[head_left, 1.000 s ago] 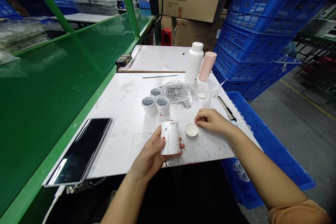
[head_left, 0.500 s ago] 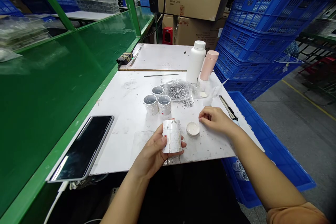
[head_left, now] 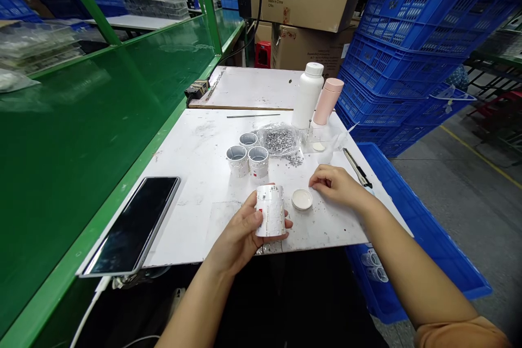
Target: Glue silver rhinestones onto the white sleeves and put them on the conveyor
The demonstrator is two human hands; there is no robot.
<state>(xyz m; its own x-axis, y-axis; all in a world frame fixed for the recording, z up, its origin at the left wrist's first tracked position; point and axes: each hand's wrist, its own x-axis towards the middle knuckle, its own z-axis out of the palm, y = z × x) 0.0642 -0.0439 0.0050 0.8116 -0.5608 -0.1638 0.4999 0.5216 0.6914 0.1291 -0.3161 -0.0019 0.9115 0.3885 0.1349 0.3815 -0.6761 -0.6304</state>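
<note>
My left hand (head_left: 238,234) is wrapped round a white cylindrical part (head_left: 271,212) with small raised details and a red mark, held upright over the table's front edge. To its right, my right hand (head_left: 336,184) rests low over the table, fingertips pinched together; whether anything tiny is between them is hidden. Beside those fingertips lies a small round white dish (head_left: 302,200) with pale contents. Three similar cylinders, one of them a white cup-shaped part (head_left: 258,162), stand with grey insides facing up. Behind them is a clear plastic bag (head_left: 280,141) of tiny silvery pieces, some of which are spilled in front.
A phone (head_left: 132,225) on a cable lies at the left edge. A white bottle (head_left: 306,98) and a pink flask (head_left: 328,102) stand at the back right, with a box cutter (head_left: 357,167) nearer. A blue bin (head_left: 444,266) and stacked blue crates (head_left: 411,27) flank the table's right side.
The view has shifted slightly, moving the table and its things a little to the right in the picture. Both hands keep nearly the same pose, and the cylinder stays in my left hand.
</note>
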